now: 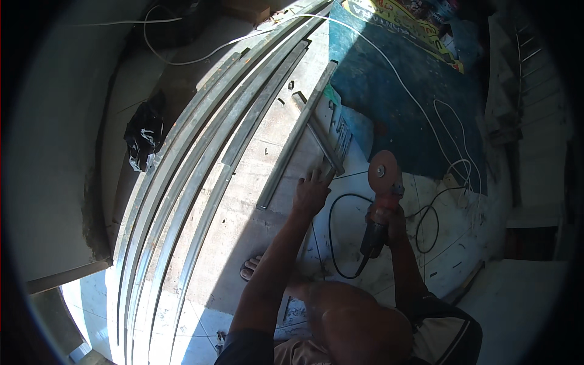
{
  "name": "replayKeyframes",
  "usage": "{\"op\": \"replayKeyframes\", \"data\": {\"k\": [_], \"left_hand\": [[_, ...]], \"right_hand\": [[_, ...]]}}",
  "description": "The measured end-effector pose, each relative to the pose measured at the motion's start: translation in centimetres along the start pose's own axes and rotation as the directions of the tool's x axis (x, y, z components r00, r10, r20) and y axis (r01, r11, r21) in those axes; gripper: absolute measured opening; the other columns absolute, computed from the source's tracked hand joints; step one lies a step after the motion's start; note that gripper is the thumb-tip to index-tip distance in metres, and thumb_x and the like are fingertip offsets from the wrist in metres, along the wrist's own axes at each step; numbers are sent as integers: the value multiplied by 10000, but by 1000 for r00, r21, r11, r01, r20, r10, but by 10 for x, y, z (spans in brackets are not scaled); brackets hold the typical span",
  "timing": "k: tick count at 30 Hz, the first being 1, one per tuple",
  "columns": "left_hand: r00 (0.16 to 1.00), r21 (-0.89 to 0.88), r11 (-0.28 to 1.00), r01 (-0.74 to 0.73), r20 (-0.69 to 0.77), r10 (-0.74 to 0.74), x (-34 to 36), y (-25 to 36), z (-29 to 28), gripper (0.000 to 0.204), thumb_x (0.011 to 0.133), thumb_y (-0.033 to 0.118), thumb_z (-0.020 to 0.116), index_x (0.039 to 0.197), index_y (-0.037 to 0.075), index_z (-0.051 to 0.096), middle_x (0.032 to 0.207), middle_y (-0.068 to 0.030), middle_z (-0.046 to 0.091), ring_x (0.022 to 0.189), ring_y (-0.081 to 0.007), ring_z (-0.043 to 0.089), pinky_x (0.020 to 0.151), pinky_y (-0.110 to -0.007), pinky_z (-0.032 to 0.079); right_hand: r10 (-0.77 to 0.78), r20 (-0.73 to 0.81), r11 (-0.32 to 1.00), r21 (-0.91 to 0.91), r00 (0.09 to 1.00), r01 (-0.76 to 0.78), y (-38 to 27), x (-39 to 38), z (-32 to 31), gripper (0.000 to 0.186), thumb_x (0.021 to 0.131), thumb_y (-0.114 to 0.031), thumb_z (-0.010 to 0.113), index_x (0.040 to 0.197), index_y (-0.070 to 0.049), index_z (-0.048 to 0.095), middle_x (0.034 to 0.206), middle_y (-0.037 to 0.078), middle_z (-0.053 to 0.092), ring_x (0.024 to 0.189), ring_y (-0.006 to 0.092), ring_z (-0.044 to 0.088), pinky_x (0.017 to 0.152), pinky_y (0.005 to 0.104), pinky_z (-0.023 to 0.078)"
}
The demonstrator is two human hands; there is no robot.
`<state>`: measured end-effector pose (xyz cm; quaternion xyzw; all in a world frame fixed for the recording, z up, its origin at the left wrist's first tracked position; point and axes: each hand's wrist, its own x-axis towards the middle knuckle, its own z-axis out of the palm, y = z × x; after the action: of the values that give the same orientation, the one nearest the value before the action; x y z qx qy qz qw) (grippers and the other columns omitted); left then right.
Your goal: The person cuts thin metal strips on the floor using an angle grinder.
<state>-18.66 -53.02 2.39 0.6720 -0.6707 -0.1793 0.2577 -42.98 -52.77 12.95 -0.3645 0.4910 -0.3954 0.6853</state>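
Note:
My right hand (393, 222) is closed around the body of a red and black angle grinder (383, 204). The grinder's round reddish disc (382, 172) points away from me, and its face shows. My left hand (311, 193) lies low over the floor with its fingers spread, beside the near end of a short metal tube (324, 148). Whether its fingertips press on the metal is hard to make out. This short tube lies slantwise, passing by a longer square metal tube (298, 135) left of it.
Several long metal tubes (201, 152) run side by side along the left. A black plastic bag (145, 137) lies beyond them. A blue sheet (413, 115) covers the floor at the far right, crossed by a white cable (395, 70). The grinder's black cord (330, 234) loops nearby.

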Motion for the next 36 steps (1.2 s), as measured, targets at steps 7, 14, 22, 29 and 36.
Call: {"op": "replayKeyframes", "data": {"k": [7, 14, 22, 29, 36], "left_hand": [[982, 166, 982, 90, 152, -116, 53, 1, 24, 874, 707, 674, 737, 1476, 377, 449, 1444, -175, 426, 1214, -354, 549, 906, -519, 493], [974, 226, 967, 117, 163, -156, 51, 16, 17, 785, 686, 713, 728, 1349, 331, 556, 1270, -120, 502, 1142, -339, 567, 838, -499, 498], [921, 191, 936, 297, 201, -334, 56, -5, 22, 741, 737, 670, 712, 1347, 286, 541, 1251, -211, 521, 1111, -353, 600, 811, -459, 517], [869, -360, 791, 494, 184, -459, -22, -27, -40, 700, 812, 396, 780, 1364, 72, 497, 1282, -283, 552, 1108, -365, 611, 861, -448, 528], [829, -844, 18, 536, 523, -198, -173, -1, -134, 881, 825, 397, 793, 1487, -17, 384, 1359, -247, 553, 1290, -327, 516, 1052, -419, 425]], "right_hand": [[-75, -65, 996, 42, 995, 77, -13, -7, 2, 351, 779, -165, 652, 1070, 10, 562, 892, 152, 635, 778, 267, 645, 704, 393, 557], [-71, -13, 998, -1, 997, 71, -1, 2, -13, 382, 780, -196, 636, 1091, 9, 553, 885, 161, 632, 769, 291, 646, 723, 414, 548], [-106, 42, 993, -43, 993, 108, 0, 6, -8, 409, 806, -260, 634, 1098, 12, 545, 882, 159, 625, 785, 284, 632, 709, 400, 530], [-38, 38, 997, -62, 999, 40, 8, 3, 1, 375, 811, -246, 631, 1069, 12, 546, 885, 154, 617, 789, 282, 625, 712, 406, 530], [-66, 225, 998, 18, 972, 63, 11, -10, 24, 324, 807, -150, 661, 1074, 8, 566, 887, 141, 629, 781, 277, 642, 744, 410, 547]]}}
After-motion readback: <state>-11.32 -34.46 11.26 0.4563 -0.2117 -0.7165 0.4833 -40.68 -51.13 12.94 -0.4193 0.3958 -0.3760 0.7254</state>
